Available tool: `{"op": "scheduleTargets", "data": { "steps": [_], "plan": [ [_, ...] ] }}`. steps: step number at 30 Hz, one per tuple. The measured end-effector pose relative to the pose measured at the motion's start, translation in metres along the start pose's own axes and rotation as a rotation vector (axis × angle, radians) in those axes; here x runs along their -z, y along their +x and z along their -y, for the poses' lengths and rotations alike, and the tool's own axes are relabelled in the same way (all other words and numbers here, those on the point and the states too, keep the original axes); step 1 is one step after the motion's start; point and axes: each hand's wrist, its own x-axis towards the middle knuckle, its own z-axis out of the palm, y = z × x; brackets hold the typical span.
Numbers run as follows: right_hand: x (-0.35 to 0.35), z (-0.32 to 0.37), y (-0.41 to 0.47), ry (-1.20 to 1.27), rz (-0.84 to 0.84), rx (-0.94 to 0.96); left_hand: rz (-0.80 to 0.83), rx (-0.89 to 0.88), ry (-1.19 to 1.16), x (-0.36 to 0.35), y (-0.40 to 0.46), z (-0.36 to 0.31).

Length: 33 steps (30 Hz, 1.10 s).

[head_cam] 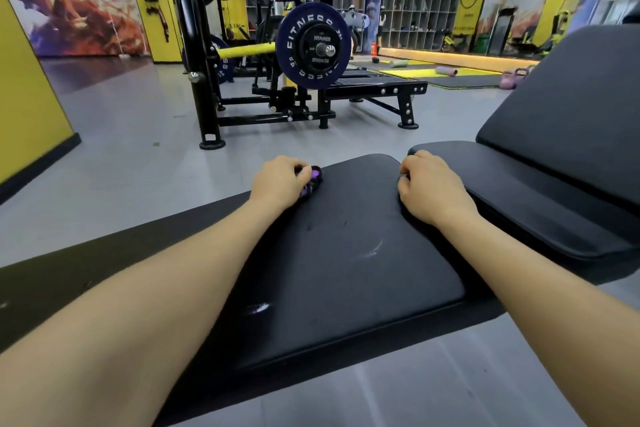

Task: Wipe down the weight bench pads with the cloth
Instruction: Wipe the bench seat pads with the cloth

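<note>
You are looking down your own two bare forearms at a black weight bench seat pad (346, 253) that fills the lower centre of the frame. Your left hand (277, 184), just left of centre, has its fingers curled round a bunched purple cloth (313, 180) and presses it on the pad's far left corner. Your right hand (429, 187), right of centre, rests at the pad's far right edge with fingers curled under; whether it grips the edge or merely leans there is hard to tell. A second black pad (540, 198) and the raised backrest (581, 94) run off to the upper right. Wiping seems to be at its start, at one corner. Next, draw the cloth across the seat in overlapping strokes, then the other pads.
</note>
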Motion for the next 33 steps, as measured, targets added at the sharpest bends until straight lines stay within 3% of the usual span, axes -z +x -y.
{"op": "scheduleTargets", "data": {
  "steps": [5, 12, 17, 22, 29, 33],
  "plan": [
    [0.003, 0.0, -0.002, 0.017, 0.014, -0.008, 0.039, -0.091, -0.048, 0.007, -0.048, -0.014],
    [0.023, 0.007, -0.018, 0.084, 0.075, -0.027, 0.143, -0.389, -0.179, 0.002, -0.108, -0.058],
    [0.044, -0.017, -0.054, 0.053, 0.113, 0.002, 0.092, -0.309, -0.051, -0.019, -0.06, -0.091],
    [0.046, -0.024, -0.07, 0.154, -0.039, -0.121, 0.069, -0.169, -0.034, -0.044, -0.017, -0.117],
    [0.045, -0.025, -0.076, 0.186, -0.169, -0.154, 0.168, -0.409, -0.113, -0.019, -0.092, -0.107],
    [0.044, -0.025, -0.077, 0.2, -0.148, -0.159, 0.125, -0.361, -0.113, -0.029, -0.063, -0.116]
  ]
}}
